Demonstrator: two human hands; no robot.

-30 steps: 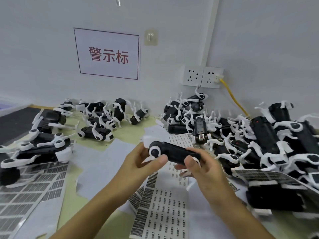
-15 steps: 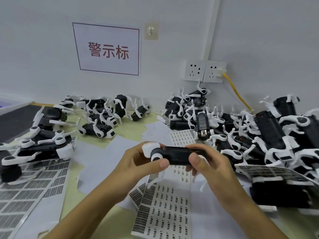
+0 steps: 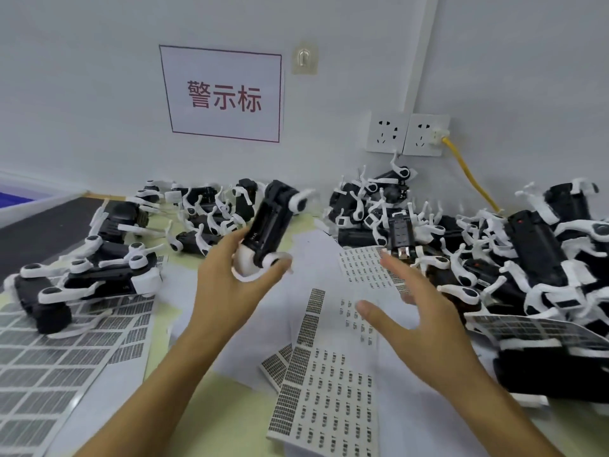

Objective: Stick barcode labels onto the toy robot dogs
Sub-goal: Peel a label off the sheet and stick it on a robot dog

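My left hand [image 3: 230, 275] grips a black toy robot dog [image 3: 273, 222] with white legs by its lower end, holding it tilted up over the middle of the table. To its right my right hand [image 3: 418, 311] hovers with fingers spread, holding nothing. Barcode label sheets [image 3: 326, 400] lie under and in front of both hands. A second label sheet [image 3: 369, 268] lies just beyond the right fingertips.
A heap of black and white dogs [image 3: 494, 252] fills the right side, and smaller groups [image 3: 95, 275] sit at the left and far middle [image 3: 204, 212]. Larger label sheets [image 3: 49, 367] cover the left table. Wall sockets [image 3: 408, 135] with a yellow cable are behind.
My right hand has let go of the dog and opened. My left hand has swung the dog from lying level to tilted upward and moved it left and away.
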